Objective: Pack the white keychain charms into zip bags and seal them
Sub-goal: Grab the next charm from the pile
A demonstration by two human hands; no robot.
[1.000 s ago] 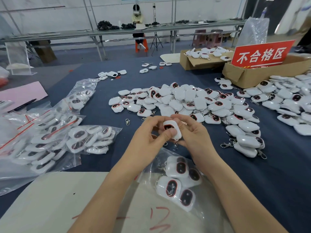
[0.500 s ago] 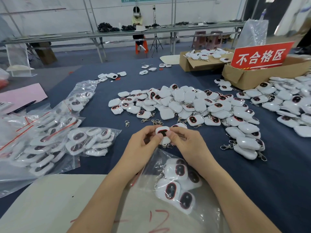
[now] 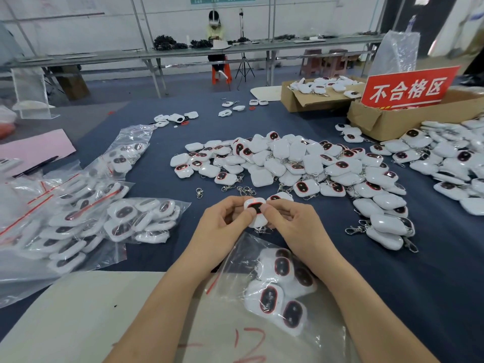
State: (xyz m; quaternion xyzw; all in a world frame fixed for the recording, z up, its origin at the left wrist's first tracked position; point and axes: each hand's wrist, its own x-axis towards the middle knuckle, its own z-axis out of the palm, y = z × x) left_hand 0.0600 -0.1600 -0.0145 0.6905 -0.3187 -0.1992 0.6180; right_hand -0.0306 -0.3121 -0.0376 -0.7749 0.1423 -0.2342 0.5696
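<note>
One charm [image 3: 255, 208] sat pinched between left grip [image 3: 225, 221] and right grip [image 3: 296, 226]; its long axis pointed to the surface's [image 3: 392, 284] near edge, toward the bag [image 3: 235, 258].

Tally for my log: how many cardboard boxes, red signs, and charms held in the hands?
Brown cardboard boxes: 2
Red sign with white characters: 1
White keychain charm pinched between left hand and right hand: 1
Total: 4

Glossy white plastic charm [image 3: 255, 208]; clear crinkled plastic zip bag [image 3: 235, 258]; matt cloth table [image 3: 392, 271].
</note>
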